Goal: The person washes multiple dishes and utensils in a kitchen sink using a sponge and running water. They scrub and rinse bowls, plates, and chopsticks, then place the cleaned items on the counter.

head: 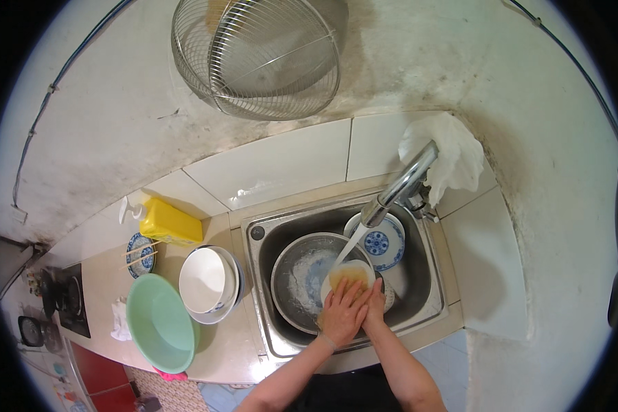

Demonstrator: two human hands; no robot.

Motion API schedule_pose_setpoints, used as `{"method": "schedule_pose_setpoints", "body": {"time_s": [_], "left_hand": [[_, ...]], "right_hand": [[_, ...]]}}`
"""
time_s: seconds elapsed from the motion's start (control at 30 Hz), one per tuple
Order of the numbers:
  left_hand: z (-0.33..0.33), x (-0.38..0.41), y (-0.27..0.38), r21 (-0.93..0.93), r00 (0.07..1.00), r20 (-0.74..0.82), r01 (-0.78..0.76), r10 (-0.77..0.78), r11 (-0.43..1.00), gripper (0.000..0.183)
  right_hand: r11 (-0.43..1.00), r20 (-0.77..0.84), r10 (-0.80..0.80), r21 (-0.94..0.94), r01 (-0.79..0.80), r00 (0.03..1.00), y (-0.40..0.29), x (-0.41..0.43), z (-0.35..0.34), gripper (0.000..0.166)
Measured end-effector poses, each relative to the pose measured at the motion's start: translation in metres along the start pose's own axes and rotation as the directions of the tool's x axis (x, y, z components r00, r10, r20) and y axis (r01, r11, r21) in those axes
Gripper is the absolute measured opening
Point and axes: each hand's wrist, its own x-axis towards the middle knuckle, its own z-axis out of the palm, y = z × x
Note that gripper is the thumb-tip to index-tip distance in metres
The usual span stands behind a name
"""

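Water from a chrome faucet (404,177) runs onto a white bowl or dish (358,264) tilted over the right side of a metal basin (288,262). My left hand (344,314) presses, fingers spread, on a yellowish cloth or sponge (349,277) inside the bowl. My right hand (375,306) grips the bowl's right edge; its fingers are partly hidden. Whitish, sudsy water lies in the metal basin, which sits in the stainless steel sink (265,309). Behind it, blue-and-white plates (391,247) rest in the sink. Part of another item (389,297) shows beside my right hand.
Left of the sink are stacked bowls (203,280), a green plastic basin (162,324), a yellow pump bottle (170,221) and a small patterned dish (140,262) with chopsticks. A wire basket (268,62) hangs on the wall. White plastic (450,149) hangs behind the faucet.
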Motion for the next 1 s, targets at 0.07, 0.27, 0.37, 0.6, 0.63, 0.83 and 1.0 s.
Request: {"method": "schedule_pose_setpoints", "body": {"time_s": [0.07, 0.27, 0.37, 0.6, 0.63, 0.83, 1.0], "left_hand": [[-0.002, 0.023, -0.004, 0.089, 0.999, 0.05, -0.023, 0.019, 0.996, 0.03], [0.022, 0.073, -0.067, -0.191, 0.797, 0.455, 0.524, -0.398, 0.83, 0.037], [0.025, 0.069, -0.088, -0.15, 0.724, 0.488, 0.62, -0.488, 0.77, 0.042], [0.061, -0.009, -0.128, -0.643, 0.565, 0.408, 0.736, -0.717, 0.214, 0.049], [0.059, -0.01, -0.121, -0.677, 0.508, 0.45, 0.731, -0.734, 0.09, 0.048], [0.031, -0.031, -0.12, -0.665, 0.258, 0.665, 0.631, -0.701, -0.398, 0.044], [0.031, -0.04, -0.156, -0.441, 0.399, 0.441, 0.877, -0.804, 0.193, 0.053]], "right_hand": [[0.998, -0.011, -0.034, 0.06, 0.034, 0.999, -0.011, -0.013, 0.01, 0.045], [0.916, -0.024, -0.152, -0.38, 0.131, 0.988, -0.007, -0.008, 0.005, 0.036], [0.931, 0.022, -0.127, -0.343, 0.127, 0.992, 0.006, -0.006, 0.0, 0.034], [0.601, 0.339, -0.242, -0.684, 0.414, 0.909, -0.012, -0.013, 0.035, 0.029], [0.416, 0.412, -0.149, -0.799, 0.434, 0.899, -0.01, -0.008, 0.036, 0.036], [-0.045, 0.769, -0.165, -0.631, 0.774, 0.617, 0.037, 0.022, 0.031, 0.031], [-0.273, 0.918, 0.092, -0.349, 0.896, 0.386, 0.052, 0.064, 0.004, 0.027]]}}
